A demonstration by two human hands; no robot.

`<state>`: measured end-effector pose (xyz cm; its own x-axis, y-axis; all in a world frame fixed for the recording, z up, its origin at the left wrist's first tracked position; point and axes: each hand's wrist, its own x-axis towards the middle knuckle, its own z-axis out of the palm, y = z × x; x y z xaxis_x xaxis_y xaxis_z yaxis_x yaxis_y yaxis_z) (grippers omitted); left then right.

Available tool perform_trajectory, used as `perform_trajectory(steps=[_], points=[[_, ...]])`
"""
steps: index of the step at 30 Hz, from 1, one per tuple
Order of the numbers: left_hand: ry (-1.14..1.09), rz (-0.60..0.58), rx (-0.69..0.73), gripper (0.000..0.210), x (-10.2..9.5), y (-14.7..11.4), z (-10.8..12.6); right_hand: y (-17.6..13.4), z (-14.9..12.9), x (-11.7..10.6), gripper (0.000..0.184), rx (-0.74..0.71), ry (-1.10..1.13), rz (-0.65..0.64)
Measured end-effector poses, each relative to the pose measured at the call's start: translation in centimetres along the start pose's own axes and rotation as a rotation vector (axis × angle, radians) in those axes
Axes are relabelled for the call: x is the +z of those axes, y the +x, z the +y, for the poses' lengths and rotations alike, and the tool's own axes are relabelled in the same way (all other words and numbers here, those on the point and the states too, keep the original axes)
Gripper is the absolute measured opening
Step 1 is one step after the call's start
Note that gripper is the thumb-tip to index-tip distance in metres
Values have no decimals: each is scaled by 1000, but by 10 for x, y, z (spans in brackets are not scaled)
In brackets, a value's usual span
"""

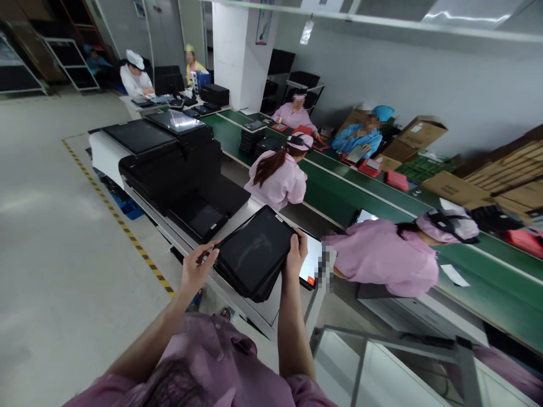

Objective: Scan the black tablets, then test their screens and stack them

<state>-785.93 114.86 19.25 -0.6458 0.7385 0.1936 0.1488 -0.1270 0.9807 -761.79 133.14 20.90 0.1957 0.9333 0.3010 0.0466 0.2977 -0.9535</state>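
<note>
A black tablet (pixel 257 249) with a dark, smudged screen and a small white label lies between my two hands, above a stack of similar dark tablets (pixel 262 294). My left hand (pixel 199 264) pinches its left corner between thumb and fingers. On the other side, my right hand (pixel 296 252) grips the right edge, thumb on top of the frame. Just right of that hand, a tablet with a lit white screen (pixel 311 259) and an orange patch rests on the bench. Another dark tablet (pixel 202 219) with a label lies in a black tray to the left.
Tall stacked black trays (pixel 169 175) stand on the bench (pixel 271 308) ahead. Beyond runs a green conveyor (pixel 326 195), with co-workers in pink (pixel 386 254) and blue (pixel 360 135) along it. Yellow-black floor tape (pixel 127 232) lies left; a metal-framed cart (pixel 382 367) stands at lower right.
</note>
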Motion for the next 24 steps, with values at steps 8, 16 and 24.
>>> perform_trajectory(steps=[8,16,24], points=[[-59,22,-16,41,2,-6,3,5,-5,1,41,0,11,-35],[-144,-20,-5,38,7,-25,-7,31,-13,2,44,19,8,-164],[-147,-101,-5,62,14,-24,-18,27,12,0,57,103,52,-44]])
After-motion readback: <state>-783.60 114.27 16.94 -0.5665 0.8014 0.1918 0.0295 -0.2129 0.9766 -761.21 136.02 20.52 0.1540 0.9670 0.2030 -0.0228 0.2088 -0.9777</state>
